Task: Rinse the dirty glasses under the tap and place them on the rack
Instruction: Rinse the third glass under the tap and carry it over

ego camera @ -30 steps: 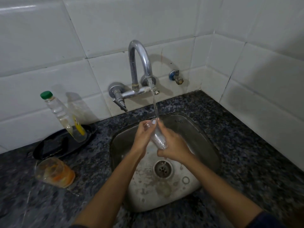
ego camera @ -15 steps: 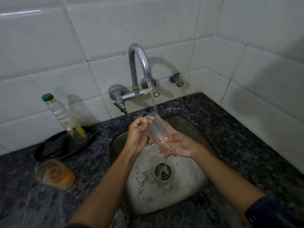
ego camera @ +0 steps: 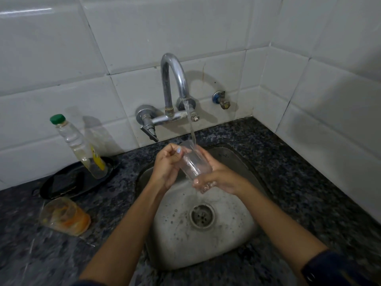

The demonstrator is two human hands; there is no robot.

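holding clear ribbed glass [ego camera: 194, 166] | right hand [ego camera: 221, 178] grips base | left hand [ego camera: 168, 166] curls round rim

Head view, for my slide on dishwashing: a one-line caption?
Both hands, left hand and right hand, hold a clear glass under the running tap above the sink.

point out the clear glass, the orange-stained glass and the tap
clear glass [ego camera: 193, 165], head view, middle of its side wall
orange-stained glass [ego camera: 66, 216], head view, its side, lying on the counter
tap [ego camera: 174, 68], head view, curved spout
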